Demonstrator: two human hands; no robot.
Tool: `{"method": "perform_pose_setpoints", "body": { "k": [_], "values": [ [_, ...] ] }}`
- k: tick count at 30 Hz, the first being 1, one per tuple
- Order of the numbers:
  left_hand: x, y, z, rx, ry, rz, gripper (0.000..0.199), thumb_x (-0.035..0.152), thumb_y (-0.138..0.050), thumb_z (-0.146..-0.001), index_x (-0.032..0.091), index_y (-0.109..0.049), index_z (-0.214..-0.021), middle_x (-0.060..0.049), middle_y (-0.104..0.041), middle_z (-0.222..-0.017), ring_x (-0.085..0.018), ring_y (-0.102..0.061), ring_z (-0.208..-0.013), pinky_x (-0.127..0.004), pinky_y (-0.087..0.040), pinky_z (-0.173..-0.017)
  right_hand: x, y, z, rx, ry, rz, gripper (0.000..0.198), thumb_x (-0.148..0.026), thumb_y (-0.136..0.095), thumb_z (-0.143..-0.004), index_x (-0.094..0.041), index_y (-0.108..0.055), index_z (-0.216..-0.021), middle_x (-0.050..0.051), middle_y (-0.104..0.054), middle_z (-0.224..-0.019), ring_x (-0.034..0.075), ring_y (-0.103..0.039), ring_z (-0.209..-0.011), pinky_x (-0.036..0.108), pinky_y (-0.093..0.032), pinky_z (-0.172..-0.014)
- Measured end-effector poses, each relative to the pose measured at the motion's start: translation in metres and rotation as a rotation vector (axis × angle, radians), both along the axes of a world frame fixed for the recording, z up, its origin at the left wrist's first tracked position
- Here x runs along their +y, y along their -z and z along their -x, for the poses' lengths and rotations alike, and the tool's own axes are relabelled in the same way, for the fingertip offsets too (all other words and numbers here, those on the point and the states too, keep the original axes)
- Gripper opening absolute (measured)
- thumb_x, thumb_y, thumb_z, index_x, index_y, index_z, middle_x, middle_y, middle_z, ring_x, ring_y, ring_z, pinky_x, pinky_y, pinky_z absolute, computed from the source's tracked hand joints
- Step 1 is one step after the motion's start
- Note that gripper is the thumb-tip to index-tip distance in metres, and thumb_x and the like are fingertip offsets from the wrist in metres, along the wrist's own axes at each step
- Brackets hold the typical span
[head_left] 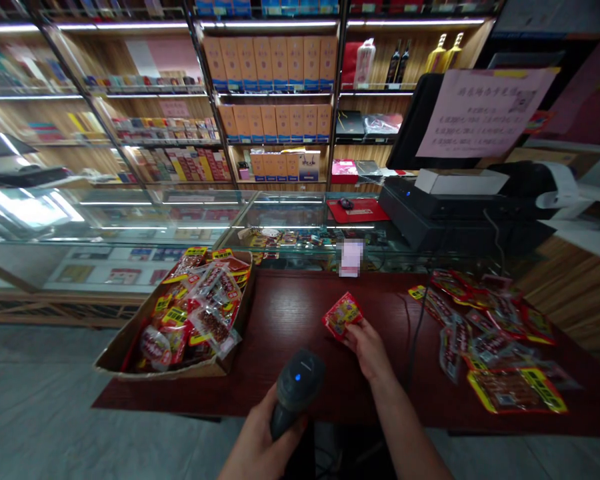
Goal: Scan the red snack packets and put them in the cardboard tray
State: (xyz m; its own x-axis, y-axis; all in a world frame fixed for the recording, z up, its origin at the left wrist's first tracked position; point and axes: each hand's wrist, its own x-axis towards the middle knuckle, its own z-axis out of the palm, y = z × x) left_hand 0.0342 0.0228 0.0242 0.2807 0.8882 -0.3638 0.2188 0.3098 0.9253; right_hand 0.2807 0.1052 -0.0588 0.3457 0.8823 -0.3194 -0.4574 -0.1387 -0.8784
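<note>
"What do you have hold of?"

"My right hand (369, 350) has a small red packet (343, 315) by its near right corner, thumb and fingers nearly together on it. My left hand (265, 433) is wrapped around a dark scanner (297, 380), gripping its handle."

"How do the two lie?"

"The packet is beyond my left fingers and to their right, apart from the scanner's head. It's nearly square, so I can't name a clear long axis; it sits tilted, its upper edge rising to the right. My right hand is the nearer, being on it."

"Is it resting on anything?"

"I can't tell whether it touches the dark red tabletop (285, 300) beneath my fingers."

"And around you?"

"Left of both hands, an open cardboard box (215, 367) full of snack packs. Well to the right of my right fingers, a loose pile of packs (517, 390), with a dark cable (418, 333) between. Beyond my fingertips runs a glass counter (290, 208), and behind that, lit shelves (390, 33)."
</note>
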Motion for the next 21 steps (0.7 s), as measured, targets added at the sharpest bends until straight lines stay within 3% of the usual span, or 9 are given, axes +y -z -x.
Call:
{"method": "perform_pose_setpoints", "body": {
  "k": [11,16,21],
  "values": [
    [0.003,-0.005,-0.017,0.02,0.019,-0.075,0.029,0.032,-0.069,-0.08,0.015,-0.07,-0.104,0.005,-0.055,-0.054,-0.016,-0.053,-0.056,-0.024,-0.048,-0.058,-0.005,-0.008,0.021,-0.008,0.01,-0.05,0.032,-0.038,-0.073,-0.069,-0.022,-0.066,-0.096,0.002,-0.077,-0.088,0.025,-0.074,-0.086,0.032,-0.056,-0.072],
    [0.008,0.003,-0.021,0.017,0.052,-0.118,0.019,0.024,-0.066,-0.079,0.015,-0.07,-0.096,0.007,-0.053,-0.053,-0.015,-0.052,-0.055,-0.023,-0.047,-0.059,-0.005,-0.009,0.028,0.055,0.075,-0.042,0.036,-0.038,-0.078,-0.064,-0.022,-0.067,-0.094,-0.001,-0.077,-0.083,0.02,-0.072,-0.075,0.029,-0.055,-0.066],
    [0.007,0.014,-0.02,-0.038,0.024,-0.077,0.022,0.022,-0.067,-0.078,0.016,-0.068,-0.099,0.008,-0.052,-0.052,-0.012,-0.048,-0.049,-0.021,-0.043,-0.053,-0.004,-0.014,0.035,0.135,0.056,-0.039,0.04,-0.038,-0.083,-0.062,-0.022,-0.066,-0.094,-0.001,-0.077,-0.083,0.018,-0.071,-0.072,0.027,-0.056,-0.064]
  ]
}}
